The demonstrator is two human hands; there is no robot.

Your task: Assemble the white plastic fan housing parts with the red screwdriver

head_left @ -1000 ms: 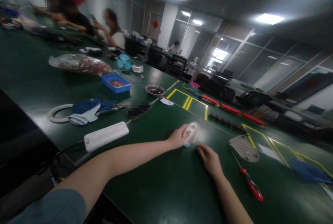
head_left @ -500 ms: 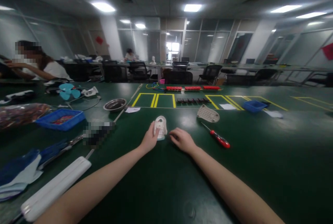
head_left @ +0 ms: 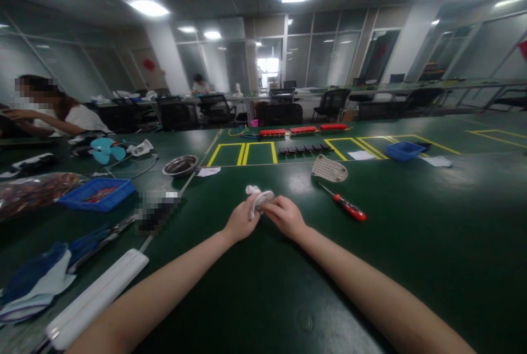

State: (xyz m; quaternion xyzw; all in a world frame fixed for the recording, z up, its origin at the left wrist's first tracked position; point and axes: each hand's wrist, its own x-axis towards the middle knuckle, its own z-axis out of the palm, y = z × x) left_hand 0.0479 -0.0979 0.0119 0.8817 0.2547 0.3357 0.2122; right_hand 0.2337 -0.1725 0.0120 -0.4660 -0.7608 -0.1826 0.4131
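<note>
Both my hands meet over the dark green table (head_left: 263,288) and hold a small white plastic part (head_left: 258,198) between them. My left hand (head_left: 241,223) grips its left side with the fingers curled round it. On the right side, my right hand (head_left: 285,215) pinches the same part. The part is lifted a little and tilted on edge. A red-handled screwdriver (head_left: 345,206) lies just right of my right hand, and a white perforated cover (head_left: 328,169) lies beyond it.
A white power strip (head_left: 96,299), blue gloves (head_left: 37,280) and a blue tray (head_left: 96,194) lie at the left. A metal bowl (head_left: 180,165), a teal fan (head_left: 107,150) and a second blue tray (head_left: 405,151) sit farther back. A seated person (head_left: 61,112) works at far left.
The view swung from the left to straight ahead. My right hand, resting beside the white part before, has closed on it, and both hands have raised and tilted it off the table.
</note>
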